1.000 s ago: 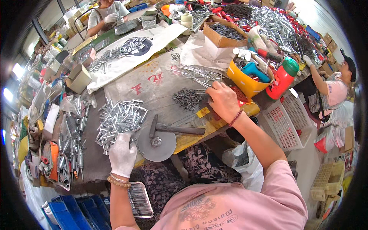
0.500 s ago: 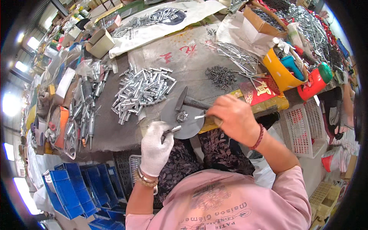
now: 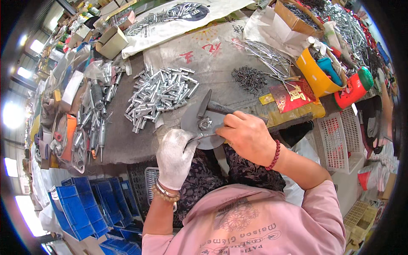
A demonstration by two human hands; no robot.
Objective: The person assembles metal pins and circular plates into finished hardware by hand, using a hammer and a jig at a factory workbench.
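Note:
My left hand (image 3: 175, 158), in a white glove, pinches a small silver metal tube at the near edge of the workbench. My bare right hand (image 3: 245, 135), with a red bead bracelet, holds a thin pin against that tube's end. Both hands meet just in front of a round grey metal disc (image 3: 192, 123) with a nut at its middle. A hammer (image 3: 211, 106) lies across the disc, head to the left. A heap of silver tubes (image 3: 161, 93) lies on the dark mat behind the disc. A small pile of dark pins (image 3: 250, 79) sits to the right.
Long metal rods (image 3: 265, 51) lie at the back right beside an orange bin (image 3: 313, 75) and a red bottle (image 3: 353, 88). Metal fittings (image 3: 95, 114) crowd the left side. Blue crates (image 3: 80, 206) stand under the bench at left, a white basket (image 3: 336, 142) at right.
My right hand came back from the pile of dark pins to the disc and met my left hand. My left hand rose from the bench edge holding a tube. The view dropped toward my lap.

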